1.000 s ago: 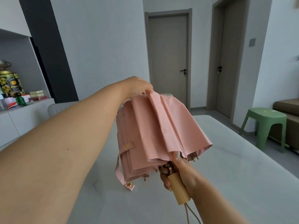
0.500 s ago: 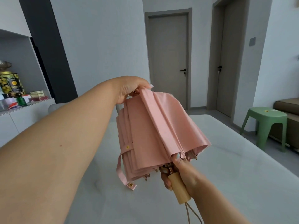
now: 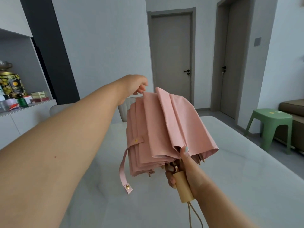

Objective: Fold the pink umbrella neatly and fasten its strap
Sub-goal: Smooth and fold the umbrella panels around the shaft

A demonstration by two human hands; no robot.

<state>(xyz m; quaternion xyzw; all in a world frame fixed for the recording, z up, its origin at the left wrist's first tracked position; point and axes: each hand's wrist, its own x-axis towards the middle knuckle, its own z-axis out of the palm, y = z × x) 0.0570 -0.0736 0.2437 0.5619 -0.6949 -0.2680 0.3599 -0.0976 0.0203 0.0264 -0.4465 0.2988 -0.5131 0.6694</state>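
The pink umbrella [image 3: 161,129] is held above the worktop [image 3: 230,178], its long axis running away from the wooden handle [image 3: 183,186] gripped by the right hand [image 3: 185,170]. A pleat's far top edge is pinched by the left hand [image 3: 134,86], while the unfastened strap [image 3: 125,170] hangs on the canopy's left side, nearer that hand.

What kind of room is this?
Probably a home's living or dining room: a pale table, two closed grey doors, a green plastic stool and a sofa's edge.
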